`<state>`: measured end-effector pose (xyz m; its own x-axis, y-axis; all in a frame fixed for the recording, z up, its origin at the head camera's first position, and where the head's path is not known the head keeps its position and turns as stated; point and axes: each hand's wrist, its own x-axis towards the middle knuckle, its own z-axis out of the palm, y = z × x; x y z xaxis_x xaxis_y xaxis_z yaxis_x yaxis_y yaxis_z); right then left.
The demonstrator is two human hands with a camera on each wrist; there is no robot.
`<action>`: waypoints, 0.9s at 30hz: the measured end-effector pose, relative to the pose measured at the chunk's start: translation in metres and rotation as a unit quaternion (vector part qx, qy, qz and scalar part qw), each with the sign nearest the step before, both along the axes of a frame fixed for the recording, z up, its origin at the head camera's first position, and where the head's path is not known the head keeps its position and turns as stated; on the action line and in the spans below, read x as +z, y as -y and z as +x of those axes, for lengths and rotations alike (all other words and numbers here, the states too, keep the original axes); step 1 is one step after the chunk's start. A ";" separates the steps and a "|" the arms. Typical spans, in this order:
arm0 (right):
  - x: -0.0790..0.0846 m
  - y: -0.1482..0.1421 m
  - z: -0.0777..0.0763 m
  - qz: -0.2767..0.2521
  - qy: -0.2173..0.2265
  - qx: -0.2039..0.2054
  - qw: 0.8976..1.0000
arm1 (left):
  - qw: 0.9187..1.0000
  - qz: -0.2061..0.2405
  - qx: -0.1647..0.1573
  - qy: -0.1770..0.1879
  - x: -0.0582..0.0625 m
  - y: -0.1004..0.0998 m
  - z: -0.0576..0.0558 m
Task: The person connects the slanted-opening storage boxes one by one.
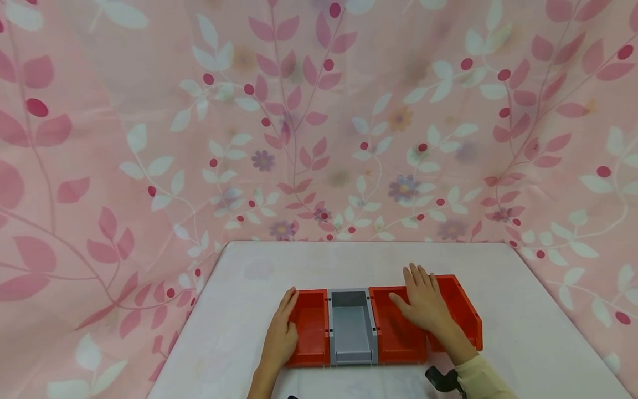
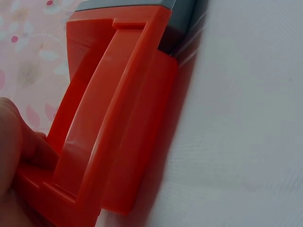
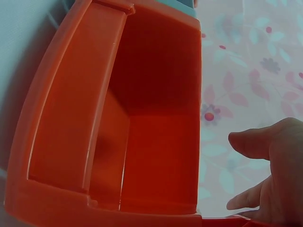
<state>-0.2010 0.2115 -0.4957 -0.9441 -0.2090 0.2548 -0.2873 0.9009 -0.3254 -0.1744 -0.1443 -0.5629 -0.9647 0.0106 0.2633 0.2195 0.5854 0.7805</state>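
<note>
Three bins stand side by side in the head view: a red bin (image 1: 313, 332) at the left, a grey bin (image 1: 351, 332) and another red bin (image 1: 399, 338). A fourth red bin (image 1: 461, 310) sits at the right end, slightly askew and farther back. My left hand (image 1: 280, 335) grips the left wall of the leftmost bin, its thumb reaching over the rim in the left wrist view. My right hand (image 1: 423, 299) spreads over the join between the two right-hand red bins, fingers straight and thumb apart. No contents show in the bins.
The bins stand on a white-covered table (image 1: 279, 266), nearer its front edge. A pink curtain (image 1: 309, 138) with leaf prints hangs behind and along both sides. A black device (image 1: 443, 381) is at the right wrist, beside a pale sleeve (image 1: 483, 377).
</note>
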 end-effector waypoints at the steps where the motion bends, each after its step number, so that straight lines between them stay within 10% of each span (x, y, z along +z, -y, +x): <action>1: 0.000 0.000 0.000 0.001 -0.001 -0.001 1.000 | 1.000 0.000 0.001 0.000 0.000 0.000 0.000; 27: -0.008 0.002 0.000 0.019 -0.014 -0.009 1.000 | 1.000 -0.007 0.003 -0.002 -0.002 0.001 -0.001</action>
